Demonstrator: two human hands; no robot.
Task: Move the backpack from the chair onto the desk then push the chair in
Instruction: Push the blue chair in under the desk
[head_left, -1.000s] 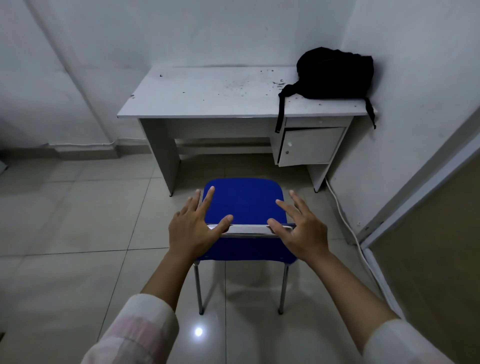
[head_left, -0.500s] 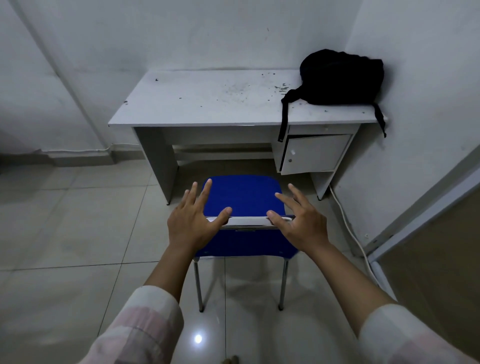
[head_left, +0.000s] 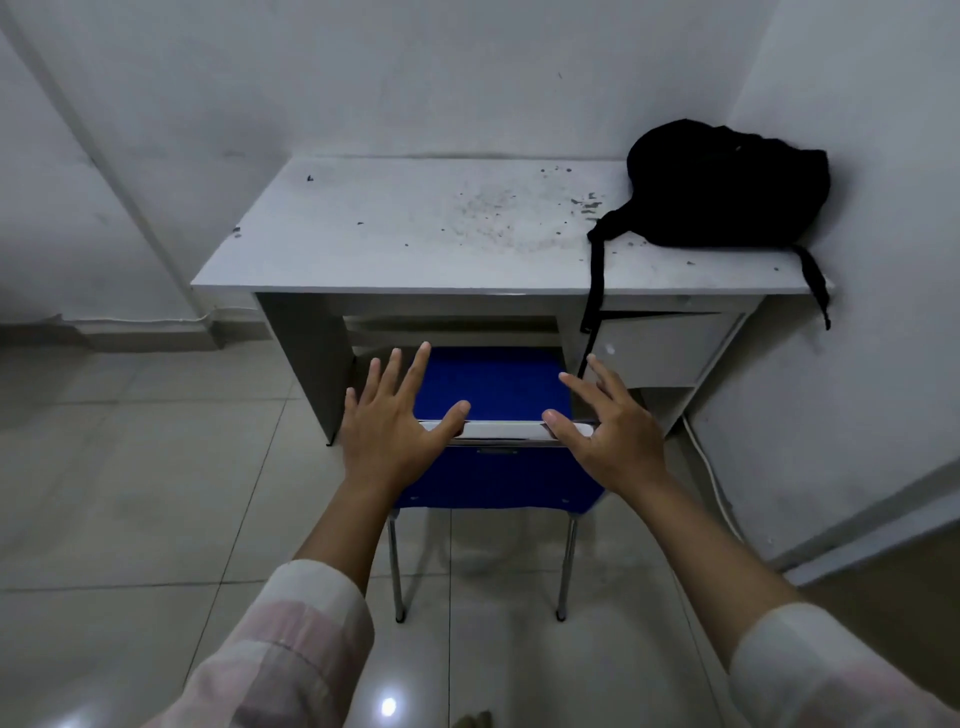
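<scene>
— Black fabric at the far right: where does the backpack (head_left: 727, 187) sit?

— On the counter (head_left: 415, 234), in the right rear corner against the wall, with 2 straps hanging over the front edge.

— And the blue chair (head_left: 493, 384)?

— Its seat lies partly under the counter, between the left panel and the cabinet (head_left: 660, 348); the backrest faces me.

— State of your hands?

— My left hand (head_left: 395, 426) and my right hand (head_left: 608, 431) lie flat on the pale top rail of the backrest, fingers spread and unclenched, thumbs pointing inward. The 2 hands are apart, 1 at each end of the rail.
</scene>
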